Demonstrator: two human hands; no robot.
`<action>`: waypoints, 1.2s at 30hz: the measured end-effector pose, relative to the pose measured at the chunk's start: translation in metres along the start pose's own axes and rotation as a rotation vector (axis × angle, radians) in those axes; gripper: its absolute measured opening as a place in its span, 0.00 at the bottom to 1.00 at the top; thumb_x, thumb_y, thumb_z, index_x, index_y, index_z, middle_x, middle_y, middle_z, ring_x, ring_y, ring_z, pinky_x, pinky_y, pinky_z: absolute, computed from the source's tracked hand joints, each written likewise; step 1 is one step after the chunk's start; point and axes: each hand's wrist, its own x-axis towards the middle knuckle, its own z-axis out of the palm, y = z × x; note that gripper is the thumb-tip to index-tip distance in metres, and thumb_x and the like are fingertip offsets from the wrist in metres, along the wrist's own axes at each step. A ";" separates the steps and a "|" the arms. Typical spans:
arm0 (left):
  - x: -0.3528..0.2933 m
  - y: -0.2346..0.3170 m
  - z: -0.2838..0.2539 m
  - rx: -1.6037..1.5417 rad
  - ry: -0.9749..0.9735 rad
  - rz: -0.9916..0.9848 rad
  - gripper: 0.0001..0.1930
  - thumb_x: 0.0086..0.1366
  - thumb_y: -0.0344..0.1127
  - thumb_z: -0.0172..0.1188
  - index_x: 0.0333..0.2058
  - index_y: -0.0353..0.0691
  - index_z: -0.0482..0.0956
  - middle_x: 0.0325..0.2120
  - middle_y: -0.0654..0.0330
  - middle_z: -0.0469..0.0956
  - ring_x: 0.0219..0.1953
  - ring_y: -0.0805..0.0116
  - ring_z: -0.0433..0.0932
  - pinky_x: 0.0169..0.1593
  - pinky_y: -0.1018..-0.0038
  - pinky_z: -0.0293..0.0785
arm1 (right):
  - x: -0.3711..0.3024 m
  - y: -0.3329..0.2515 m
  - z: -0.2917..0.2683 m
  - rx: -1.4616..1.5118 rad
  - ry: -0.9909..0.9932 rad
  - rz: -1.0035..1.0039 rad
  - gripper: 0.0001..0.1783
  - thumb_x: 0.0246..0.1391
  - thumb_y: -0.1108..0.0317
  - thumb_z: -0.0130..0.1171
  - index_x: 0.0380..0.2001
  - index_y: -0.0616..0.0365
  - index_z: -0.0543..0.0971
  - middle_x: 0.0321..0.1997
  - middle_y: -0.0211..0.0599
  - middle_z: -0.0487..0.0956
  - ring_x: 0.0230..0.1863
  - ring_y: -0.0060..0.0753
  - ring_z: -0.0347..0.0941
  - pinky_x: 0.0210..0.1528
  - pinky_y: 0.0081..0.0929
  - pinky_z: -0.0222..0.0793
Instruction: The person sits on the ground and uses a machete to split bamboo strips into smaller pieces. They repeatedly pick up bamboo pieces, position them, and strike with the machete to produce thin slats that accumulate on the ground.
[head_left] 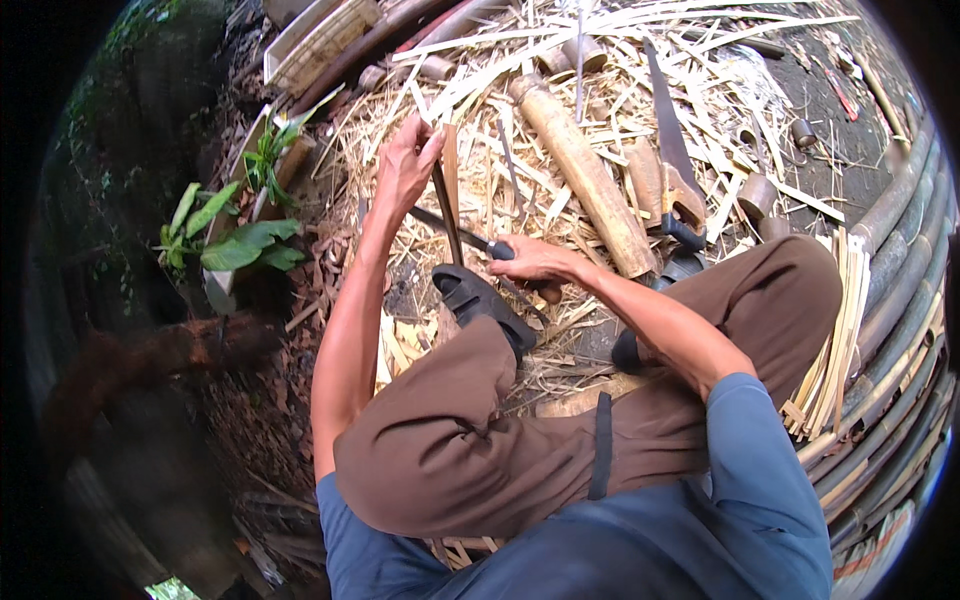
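Note:
My left hand (405, 165) grips the top end of an upright bamboo strip (447, 195) that stands on the ground in front of my raised knee. My right hand (535, 263) is closed on the dark handle of a long knife (455, 232). The blade lies across the strip, pointing to the left. My foot in a black sandal (480, 300) sits just below the strip's base. My knees in brown trousers fill the middle of the view.
A thick bamboo section (580, 170) lies ahead, with a hand saw (672, 160) beside it on a litter of shavings. Long bamboo poles (900, 330) and a bundle of split strips (840, 340) line the right. Green plants (235, 235) stand at left.

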 end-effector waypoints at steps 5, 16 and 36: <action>-0.006 -0.023 0.023 -0.350 0.190 -0.110 0.14 0.65 0.42 0.64 0.28 0.40 0.72 0.17 0.70 0.67 0.20 0.81 0.61 0.24 0.78 0.58 | -0.016 -0.012 0.009 0.010 -0.032 0.052 0.22 0.52 0.60 0.59 0.43 0.67 0.71 0.27 0.36 0.75 0.26 0.36 0.73 0.31 0.35 0.71; -0.019 -0.039 0.061 -0.654 0.678 -0.005 0.17 0.70 0.37 0.60 0.21 0.43 0.68 0.12 0.71 0.68 0.15 0.86 0.66 0.17 0.85 0.63 | -0.023 -0.023 0.030 -0.212 0.217 0.112 0.17 0.50 0.65 0.60 0.43 0.61 0.75 0.29 0.52 0.80 0.33 0.51 0.79 0.37 0.42 0.72; -0.032 -0.026 0.038 -0.771 0.695 0.021 0.15 0.69 0.39 0.60 0.25 0.42 0.68 0.12 0.70 0.66 0.12 0.84 0.63 0.13 0.85 0.61 | -0.028 0.023 0.065 -0.158 0.268 0.006 0.17 0.48 0.62 0.59 0.41 0.60 0.76 0.24 0.48 0.78 0.27 0.47 0.77 0.34 0.41 0.72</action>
